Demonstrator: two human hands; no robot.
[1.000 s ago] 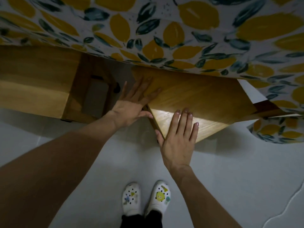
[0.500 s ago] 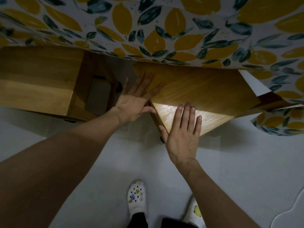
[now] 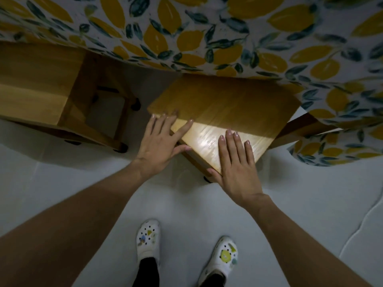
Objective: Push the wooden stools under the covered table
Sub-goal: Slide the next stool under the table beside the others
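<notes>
The right stool (image 3: 226,114) is sitting at an angle to the table edge, its far part lying in shadow under the hanging cloth (image 3: 207,32) and its near corner sticking out over the floor (image 3: 300,204), where light is catching the seat. The right hand (image 3: 236,168) is lying flat and open on that lit near corner, fingers straight and close together, pointing toward the table, the thumb lying along the seat's edge; it is gripping nothing. The left hand (image 3: 159,141) is also open and flat, fingers spread, resting on the seat's left corner with the thumb pressing against the side edge just below the top; it is closing on nothing either. The left stool (image 3: 35,85) is standing well to the left, apart from the right one, its seat partly under the cloth and its legs and rungs showing on the side facing the gap. The cloth, printed with yellow lemons and dark leaves, is draping across the top of the view and hanging lower at the right, beside the right stool. Below the arms, two white clogs (image 3: 148,239) with small charms are standing apart on the pale floor
</notes>
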